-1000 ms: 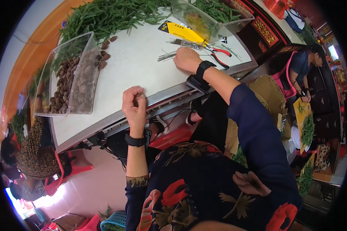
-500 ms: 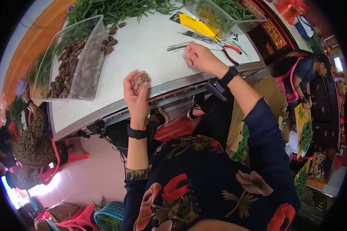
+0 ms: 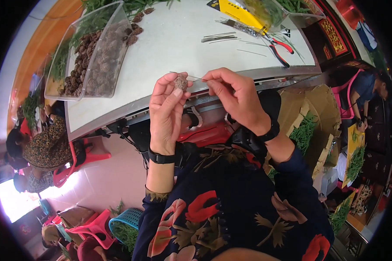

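Note:
Between the thumb and fingers of my left hand is a small brown pine cone, held just over the table's near edge. My right hand pinches one end of a thin wire, whose other end reaches the pine cone; whether it passes around the cone I cannot tell. Beyond my right hand, a bunch of dark straight wires lies on the white table. Pliers with red and black handles rest to the right of them.
A clear plastic bin of pine cones stands at left, with several loose cones beside it. A yellow package lies at the back right. A cardboard box with green sprigs is at my right. Other people sit at both sides.
My right hand has come from above the wires toward my left hand, now with a wire in its pinch. My left hand has turned, showing the pine cone more fully. The view has shifted.

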`<action>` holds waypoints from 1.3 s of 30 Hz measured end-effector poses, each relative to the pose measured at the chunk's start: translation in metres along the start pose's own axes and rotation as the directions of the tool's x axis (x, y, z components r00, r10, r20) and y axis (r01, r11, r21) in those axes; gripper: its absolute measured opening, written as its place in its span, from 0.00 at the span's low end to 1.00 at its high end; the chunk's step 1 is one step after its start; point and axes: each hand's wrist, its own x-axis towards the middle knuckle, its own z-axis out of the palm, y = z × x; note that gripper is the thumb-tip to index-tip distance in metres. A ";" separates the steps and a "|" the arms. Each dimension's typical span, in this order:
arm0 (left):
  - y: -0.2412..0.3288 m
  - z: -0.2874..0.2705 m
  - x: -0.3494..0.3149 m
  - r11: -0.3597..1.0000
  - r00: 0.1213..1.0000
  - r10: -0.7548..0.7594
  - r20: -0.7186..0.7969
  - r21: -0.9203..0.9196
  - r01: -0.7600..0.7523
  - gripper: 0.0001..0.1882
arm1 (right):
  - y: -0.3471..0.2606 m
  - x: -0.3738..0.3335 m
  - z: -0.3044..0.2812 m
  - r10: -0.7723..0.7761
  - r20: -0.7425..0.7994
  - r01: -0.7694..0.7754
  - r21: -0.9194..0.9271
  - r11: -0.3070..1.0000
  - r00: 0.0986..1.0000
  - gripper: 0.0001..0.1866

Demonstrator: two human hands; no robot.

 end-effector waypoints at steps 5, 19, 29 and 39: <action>0.000 0.007 -0.003 1.000 0.998 -0.004 0.057 0.031 0.002 0.15 | -0.012 -0.009 0.004 -0.294 -0.115 0.271 -0.180 0.945 0.949 0.06; 0.003 0.021 -0.016 0.994 0.999 -0.006 0.044 0.110 0.001 0.16 | -0.008 -0.022 0.000 -0.467 -0.148 0.389 -0.372 0.843 0.872 0.08; 0.001 0.024 -0.019 0.977 0.998 0.058 0.002 0.203 -0.057 0.20 | -0.008 -0.025 0.000 -0.468 -0.146 0.395 -0.356 0.847 0.872 0.08; -0.001 0.019 -0.019 0.968 0.999 0.036 0.015 0.249 -0.039 0.23 | -0.007 -0.029 0.002 -0.437 -0.122 0.375 -0.347 0.860 0.891 0.08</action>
